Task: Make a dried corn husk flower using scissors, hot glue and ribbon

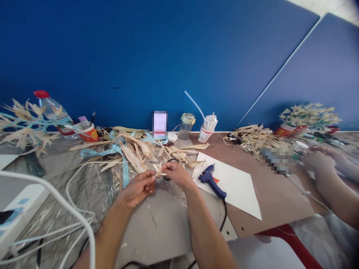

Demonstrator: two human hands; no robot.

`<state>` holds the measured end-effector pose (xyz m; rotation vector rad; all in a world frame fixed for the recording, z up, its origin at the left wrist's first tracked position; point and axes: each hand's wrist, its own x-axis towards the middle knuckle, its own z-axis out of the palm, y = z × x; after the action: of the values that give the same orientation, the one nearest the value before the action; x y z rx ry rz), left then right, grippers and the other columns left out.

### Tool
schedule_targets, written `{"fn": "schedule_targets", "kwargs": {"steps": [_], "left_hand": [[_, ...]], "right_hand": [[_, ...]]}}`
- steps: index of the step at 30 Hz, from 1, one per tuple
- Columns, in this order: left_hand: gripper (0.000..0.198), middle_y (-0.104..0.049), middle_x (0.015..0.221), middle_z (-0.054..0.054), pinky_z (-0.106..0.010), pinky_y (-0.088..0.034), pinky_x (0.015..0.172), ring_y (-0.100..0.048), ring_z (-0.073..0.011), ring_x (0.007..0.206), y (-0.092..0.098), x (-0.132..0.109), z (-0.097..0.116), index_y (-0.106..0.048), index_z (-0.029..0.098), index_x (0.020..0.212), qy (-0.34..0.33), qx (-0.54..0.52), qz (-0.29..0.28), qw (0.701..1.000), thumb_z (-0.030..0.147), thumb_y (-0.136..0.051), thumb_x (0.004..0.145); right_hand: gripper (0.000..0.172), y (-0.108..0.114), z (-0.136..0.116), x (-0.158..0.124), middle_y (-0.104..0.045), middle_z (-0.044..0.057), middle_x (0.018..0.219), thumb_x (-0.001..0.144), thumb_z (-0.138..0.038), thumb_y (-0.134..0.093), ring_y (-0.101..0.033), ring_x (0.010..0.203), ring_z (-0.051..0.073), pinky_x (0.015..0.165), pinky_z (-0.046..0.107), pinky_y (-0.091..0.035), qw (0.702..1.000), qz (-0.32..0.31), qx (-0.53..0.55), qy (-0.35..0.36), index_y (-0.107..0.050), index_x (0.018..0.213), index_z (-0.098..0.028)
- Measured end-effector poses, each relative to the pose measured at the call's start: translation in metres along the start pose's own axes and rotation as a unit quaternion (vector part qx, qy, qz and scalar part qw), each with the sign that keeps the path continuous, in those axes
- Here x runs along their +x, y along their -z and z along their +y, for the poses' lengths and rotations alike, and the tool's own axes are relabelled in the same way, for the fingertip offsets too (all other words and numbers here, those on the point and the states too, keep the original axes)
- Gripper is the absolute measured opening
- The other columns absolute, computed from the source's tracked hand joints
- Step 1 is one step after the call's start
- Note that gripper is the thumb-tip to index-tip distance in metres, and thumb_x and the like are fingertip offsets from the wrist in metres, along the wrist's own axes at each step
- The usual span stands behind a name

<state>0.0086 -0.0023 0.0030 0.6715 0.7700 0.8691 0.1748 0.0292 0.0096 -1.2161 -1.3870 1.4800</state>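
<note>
Over the middle of the table, my left hand (141,188) and my right hand (177,174) meet fingertip to fingertip at a small pale husk flower (159,171). My left fingers are closed around its base, and a thin dark wire (152,213) slants down below that hand. The thumb and fingers of my right hand pinch one of its petals. Partly hidden behind my right hand are the black handles of what look like scissors (173,160). Just beyond both hands lies a heap of dry corn husks (131,149), with light blue ribbon (125,170) across it.
A blue glue gun (212,182) rests on white paper (246,198) to the right. White cables (75,216) and a power strip (25,209) occupy the left. Bottles, cups and a blurred phone (160,123) line the blue partition. Another person's arms (333,175) reach in at right.
</note>
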Motion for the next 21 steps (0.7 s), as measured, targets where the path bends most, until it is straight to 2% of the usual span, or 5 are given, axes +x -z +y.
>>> {"fn": "schedule_targets", "kwargs": {"steps": [6,14,21], "left_hand": [[0.028,-0.037,0.049,0.009,-0.019,-0.026,0.046,-0.025,-0.0043,0.045,0.0015,-0.0013,0.0001,-0.059,0.015,0.074,0.012,0.009,-0.013,1.000,0.029,-0.081,0.065],[0.032,-0.037,0.049,0.009,-0.020,-0.025,0.045,-0.026,-0.0045,0.044,0.0021,-0.0002,-0.0002,-0.062,0.014,0.080,0.013,0.034,-0.003,0.999,0.031,-0.083,0.062],[0.030,-0.037,0.047,0.009,-0.020,-0.027,0.046,-0.025,-0.0043,0.044,0.0019,-0.0008,0.0008,-0.059,0.016,0.073,0.008,0.032,-0.002,0.999,0.031,-0.083,0.063]], "right_hand": [[0.009,0.0015,-0.0031,-0.0031,-0.047,-0.007,0.050,0.065,-0.022,-0.058,-0.034,0.048,0.007,0.052,0.022,-0.024,1.000,-0.020,-0.004,-0.010,-0.057,0.058,-0.017],[0.008,0.0017,-0.0025,-0.0025,-0.048,-0.007,0.052,0.064,-0.020,-0.057,-0.038,0.050,0.008,0.054,0.022,-0.027,0.999,-0.014,-0.032,0.003,-0.056,0.057,-0.017],[0.010,0.0036,-0.0016,-0.0042,-0.048,-0.006,0.050,0.065,-0.023,-0.058,-0.036,0.049,0.008,0.052,0.022,-0.025,0.999,-0.040,-0.007,-0.007,-0.058,0.057,-0.017]]}}
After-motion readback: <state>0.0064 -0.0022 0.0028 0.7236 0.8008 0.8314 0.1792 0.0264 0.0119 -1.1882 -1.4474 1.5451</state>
